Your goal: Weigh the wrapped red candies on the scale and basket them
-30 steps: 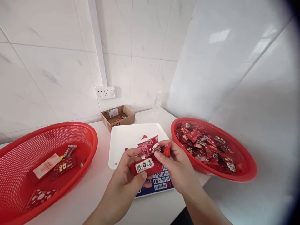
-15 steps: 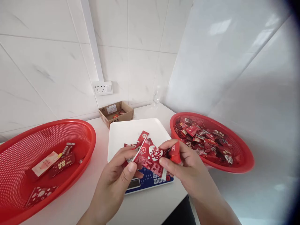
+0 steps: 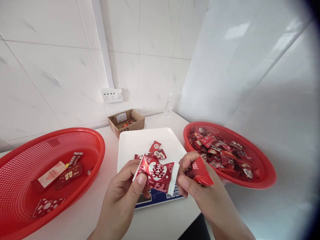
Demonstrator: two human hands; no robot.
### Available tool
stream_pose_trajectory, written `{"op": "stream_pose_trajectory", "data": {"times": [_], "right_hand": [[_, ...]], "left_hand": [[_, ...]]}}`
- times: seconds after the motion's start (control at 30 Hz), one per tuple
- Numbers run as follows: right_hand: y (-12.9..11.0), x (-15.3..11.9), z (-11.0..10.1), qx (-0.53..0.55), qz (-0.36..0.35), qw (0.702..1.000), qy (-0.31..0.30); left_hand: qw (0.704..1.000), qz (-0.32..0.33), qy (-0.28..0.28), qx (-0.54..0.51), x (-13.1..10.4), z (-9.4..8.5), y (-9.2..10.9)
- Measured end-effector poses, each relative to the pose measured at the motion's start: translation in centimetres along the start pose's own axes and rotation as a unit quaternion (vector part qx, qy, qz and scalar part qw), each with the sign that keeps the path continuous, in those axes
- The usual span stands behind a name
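My left hand [image 3: 125,195] pinches a red candy packet [image 3: 158,173] with a white heart and a dark double character, held over the front of a digital scale [image 3: 170,136]. Close to its right, my right hand [image 3: 197,183] is closed round a red wrapped candy [image 3: 202,170]; the fingers partly hide it. Whether more sweets lie behind the left fingers I cannot tell. On the scale's white pan rest a few red wrapped candies [image 3: 159,153]. The blue panel of the scale is partly covered by my hands.
At left stands a red mesh basket [image 3: 100,143] with several packets. A second red basket [image 3: 270,173], full of wrapped candies, stands at right. Behind the scale are a small cardboard box [image 3: 135,125] and a clear plastic bottle [image 3: 168,106]. A socket [image 3: 112,96] is on the wall.
My right hand has drawn away from the packet to the right, holding the red candy. The packet now lies flatter in my left hand, and more candies show on the pan.
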State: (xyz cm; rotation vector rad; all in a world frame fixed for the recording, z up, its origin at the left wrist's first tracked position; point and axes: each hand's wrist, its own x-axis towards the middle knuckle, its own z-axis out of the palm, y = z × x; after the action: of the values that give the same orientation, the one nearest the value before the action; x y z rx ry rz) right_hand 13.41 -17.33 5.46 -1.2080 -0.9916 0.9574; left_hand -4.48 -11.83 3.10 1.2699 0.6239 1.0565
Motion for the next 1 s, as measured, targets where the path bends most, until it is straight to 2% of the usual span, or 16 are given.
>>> {"op": "stream_pose_trajectory", "data": {"times": [0.1, 0.2, 0.37, 0.53, 0.6, 0.73, 0.9, 1.0], "right_hand": [[0.5, 0.2, -0.2, -0.023, -0.056, 0.996, -0.060], [0.4, 0.2, -0.1, -0.050, -0.082, 0.990, -0.102], [0.1, -0.3, 0.1, -0.107, -0.115, 0.984, -0.079], [0.3, -0.5, -0.3, -0.150, -0.114, 0.979, -0.075], [0.4, -0.5, -0.3, -0.161, -0.112, 0.978, -0.072], [0.5, -0.2, -0.3, -0.152, -0.090, 0.983, -0.045], [1.1, 1.6, -1.9, -0.127, -0.052, 0.990, 0.015], [2.1, 3.3, -3.1, -0.196, -0.035, 0.977, 0.073]], "left_hand": [[1.000, 0.009, 0.005, -0.005, 0.0, -0.1, 0.0], [1.000, 0.006, -0.007, -0.003, -0.1, -0.1, 0.0], [0.999, 0.014, -0.033, 0.009, 0.0, 0.0, 0.3], [0.998, 0.021, -0.050, -0.018, 0.0, 0.1, 0.4], [0.999, 0.021, -0.017, -0.034, 0.1, 0.3, 0.5], [0.994, 0.022, 0.094, -0.052, 0.2, 0.6, 0.6], [0.989, -0.023, 0.136, -0.050, 0.3, 0.3, 1.1], [0.983, -0.033, 0.162, -0.076, 0.1, 0.5, 1.7]]}}
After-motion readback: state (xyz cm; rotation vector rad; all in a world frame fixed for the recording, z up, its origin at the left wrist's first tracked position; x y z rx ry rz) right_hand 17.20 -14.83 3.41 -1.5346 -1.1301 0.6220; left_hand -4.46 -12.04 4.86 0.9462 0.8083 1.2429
